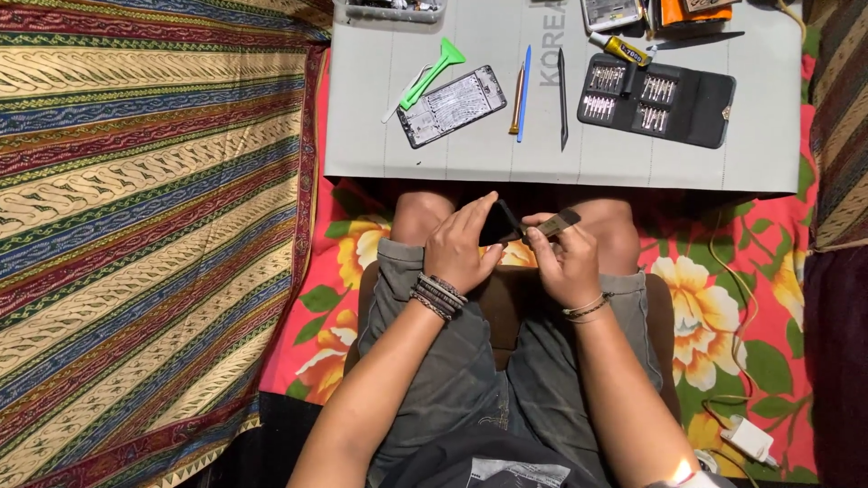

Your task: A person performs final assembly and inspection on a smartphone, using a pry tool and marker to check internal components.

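Note:
My left hand (459,246) grips a thin dark phone panel (503,220) over my lap, held nearly edge-on. My right hand (562,262) holds the same panel from the other side, its fingers on a flat brownish strip (553,224) that sticks out to the right. Both hands meet just below the near edge of the grey work mat (470,158). On the mat lies an opened phone body (452,105) with a green plastic pry tool (434,70) resting against it.
On the mat lie orange and blue spudgers (522,86), a black pry stick (561,98), an open black screwdriver bit case (656,99) and a glue tube (620,50). Striped patterned cloth (145,226) lies at left, floral cloth (723,298) at right with a white charger (749,439).

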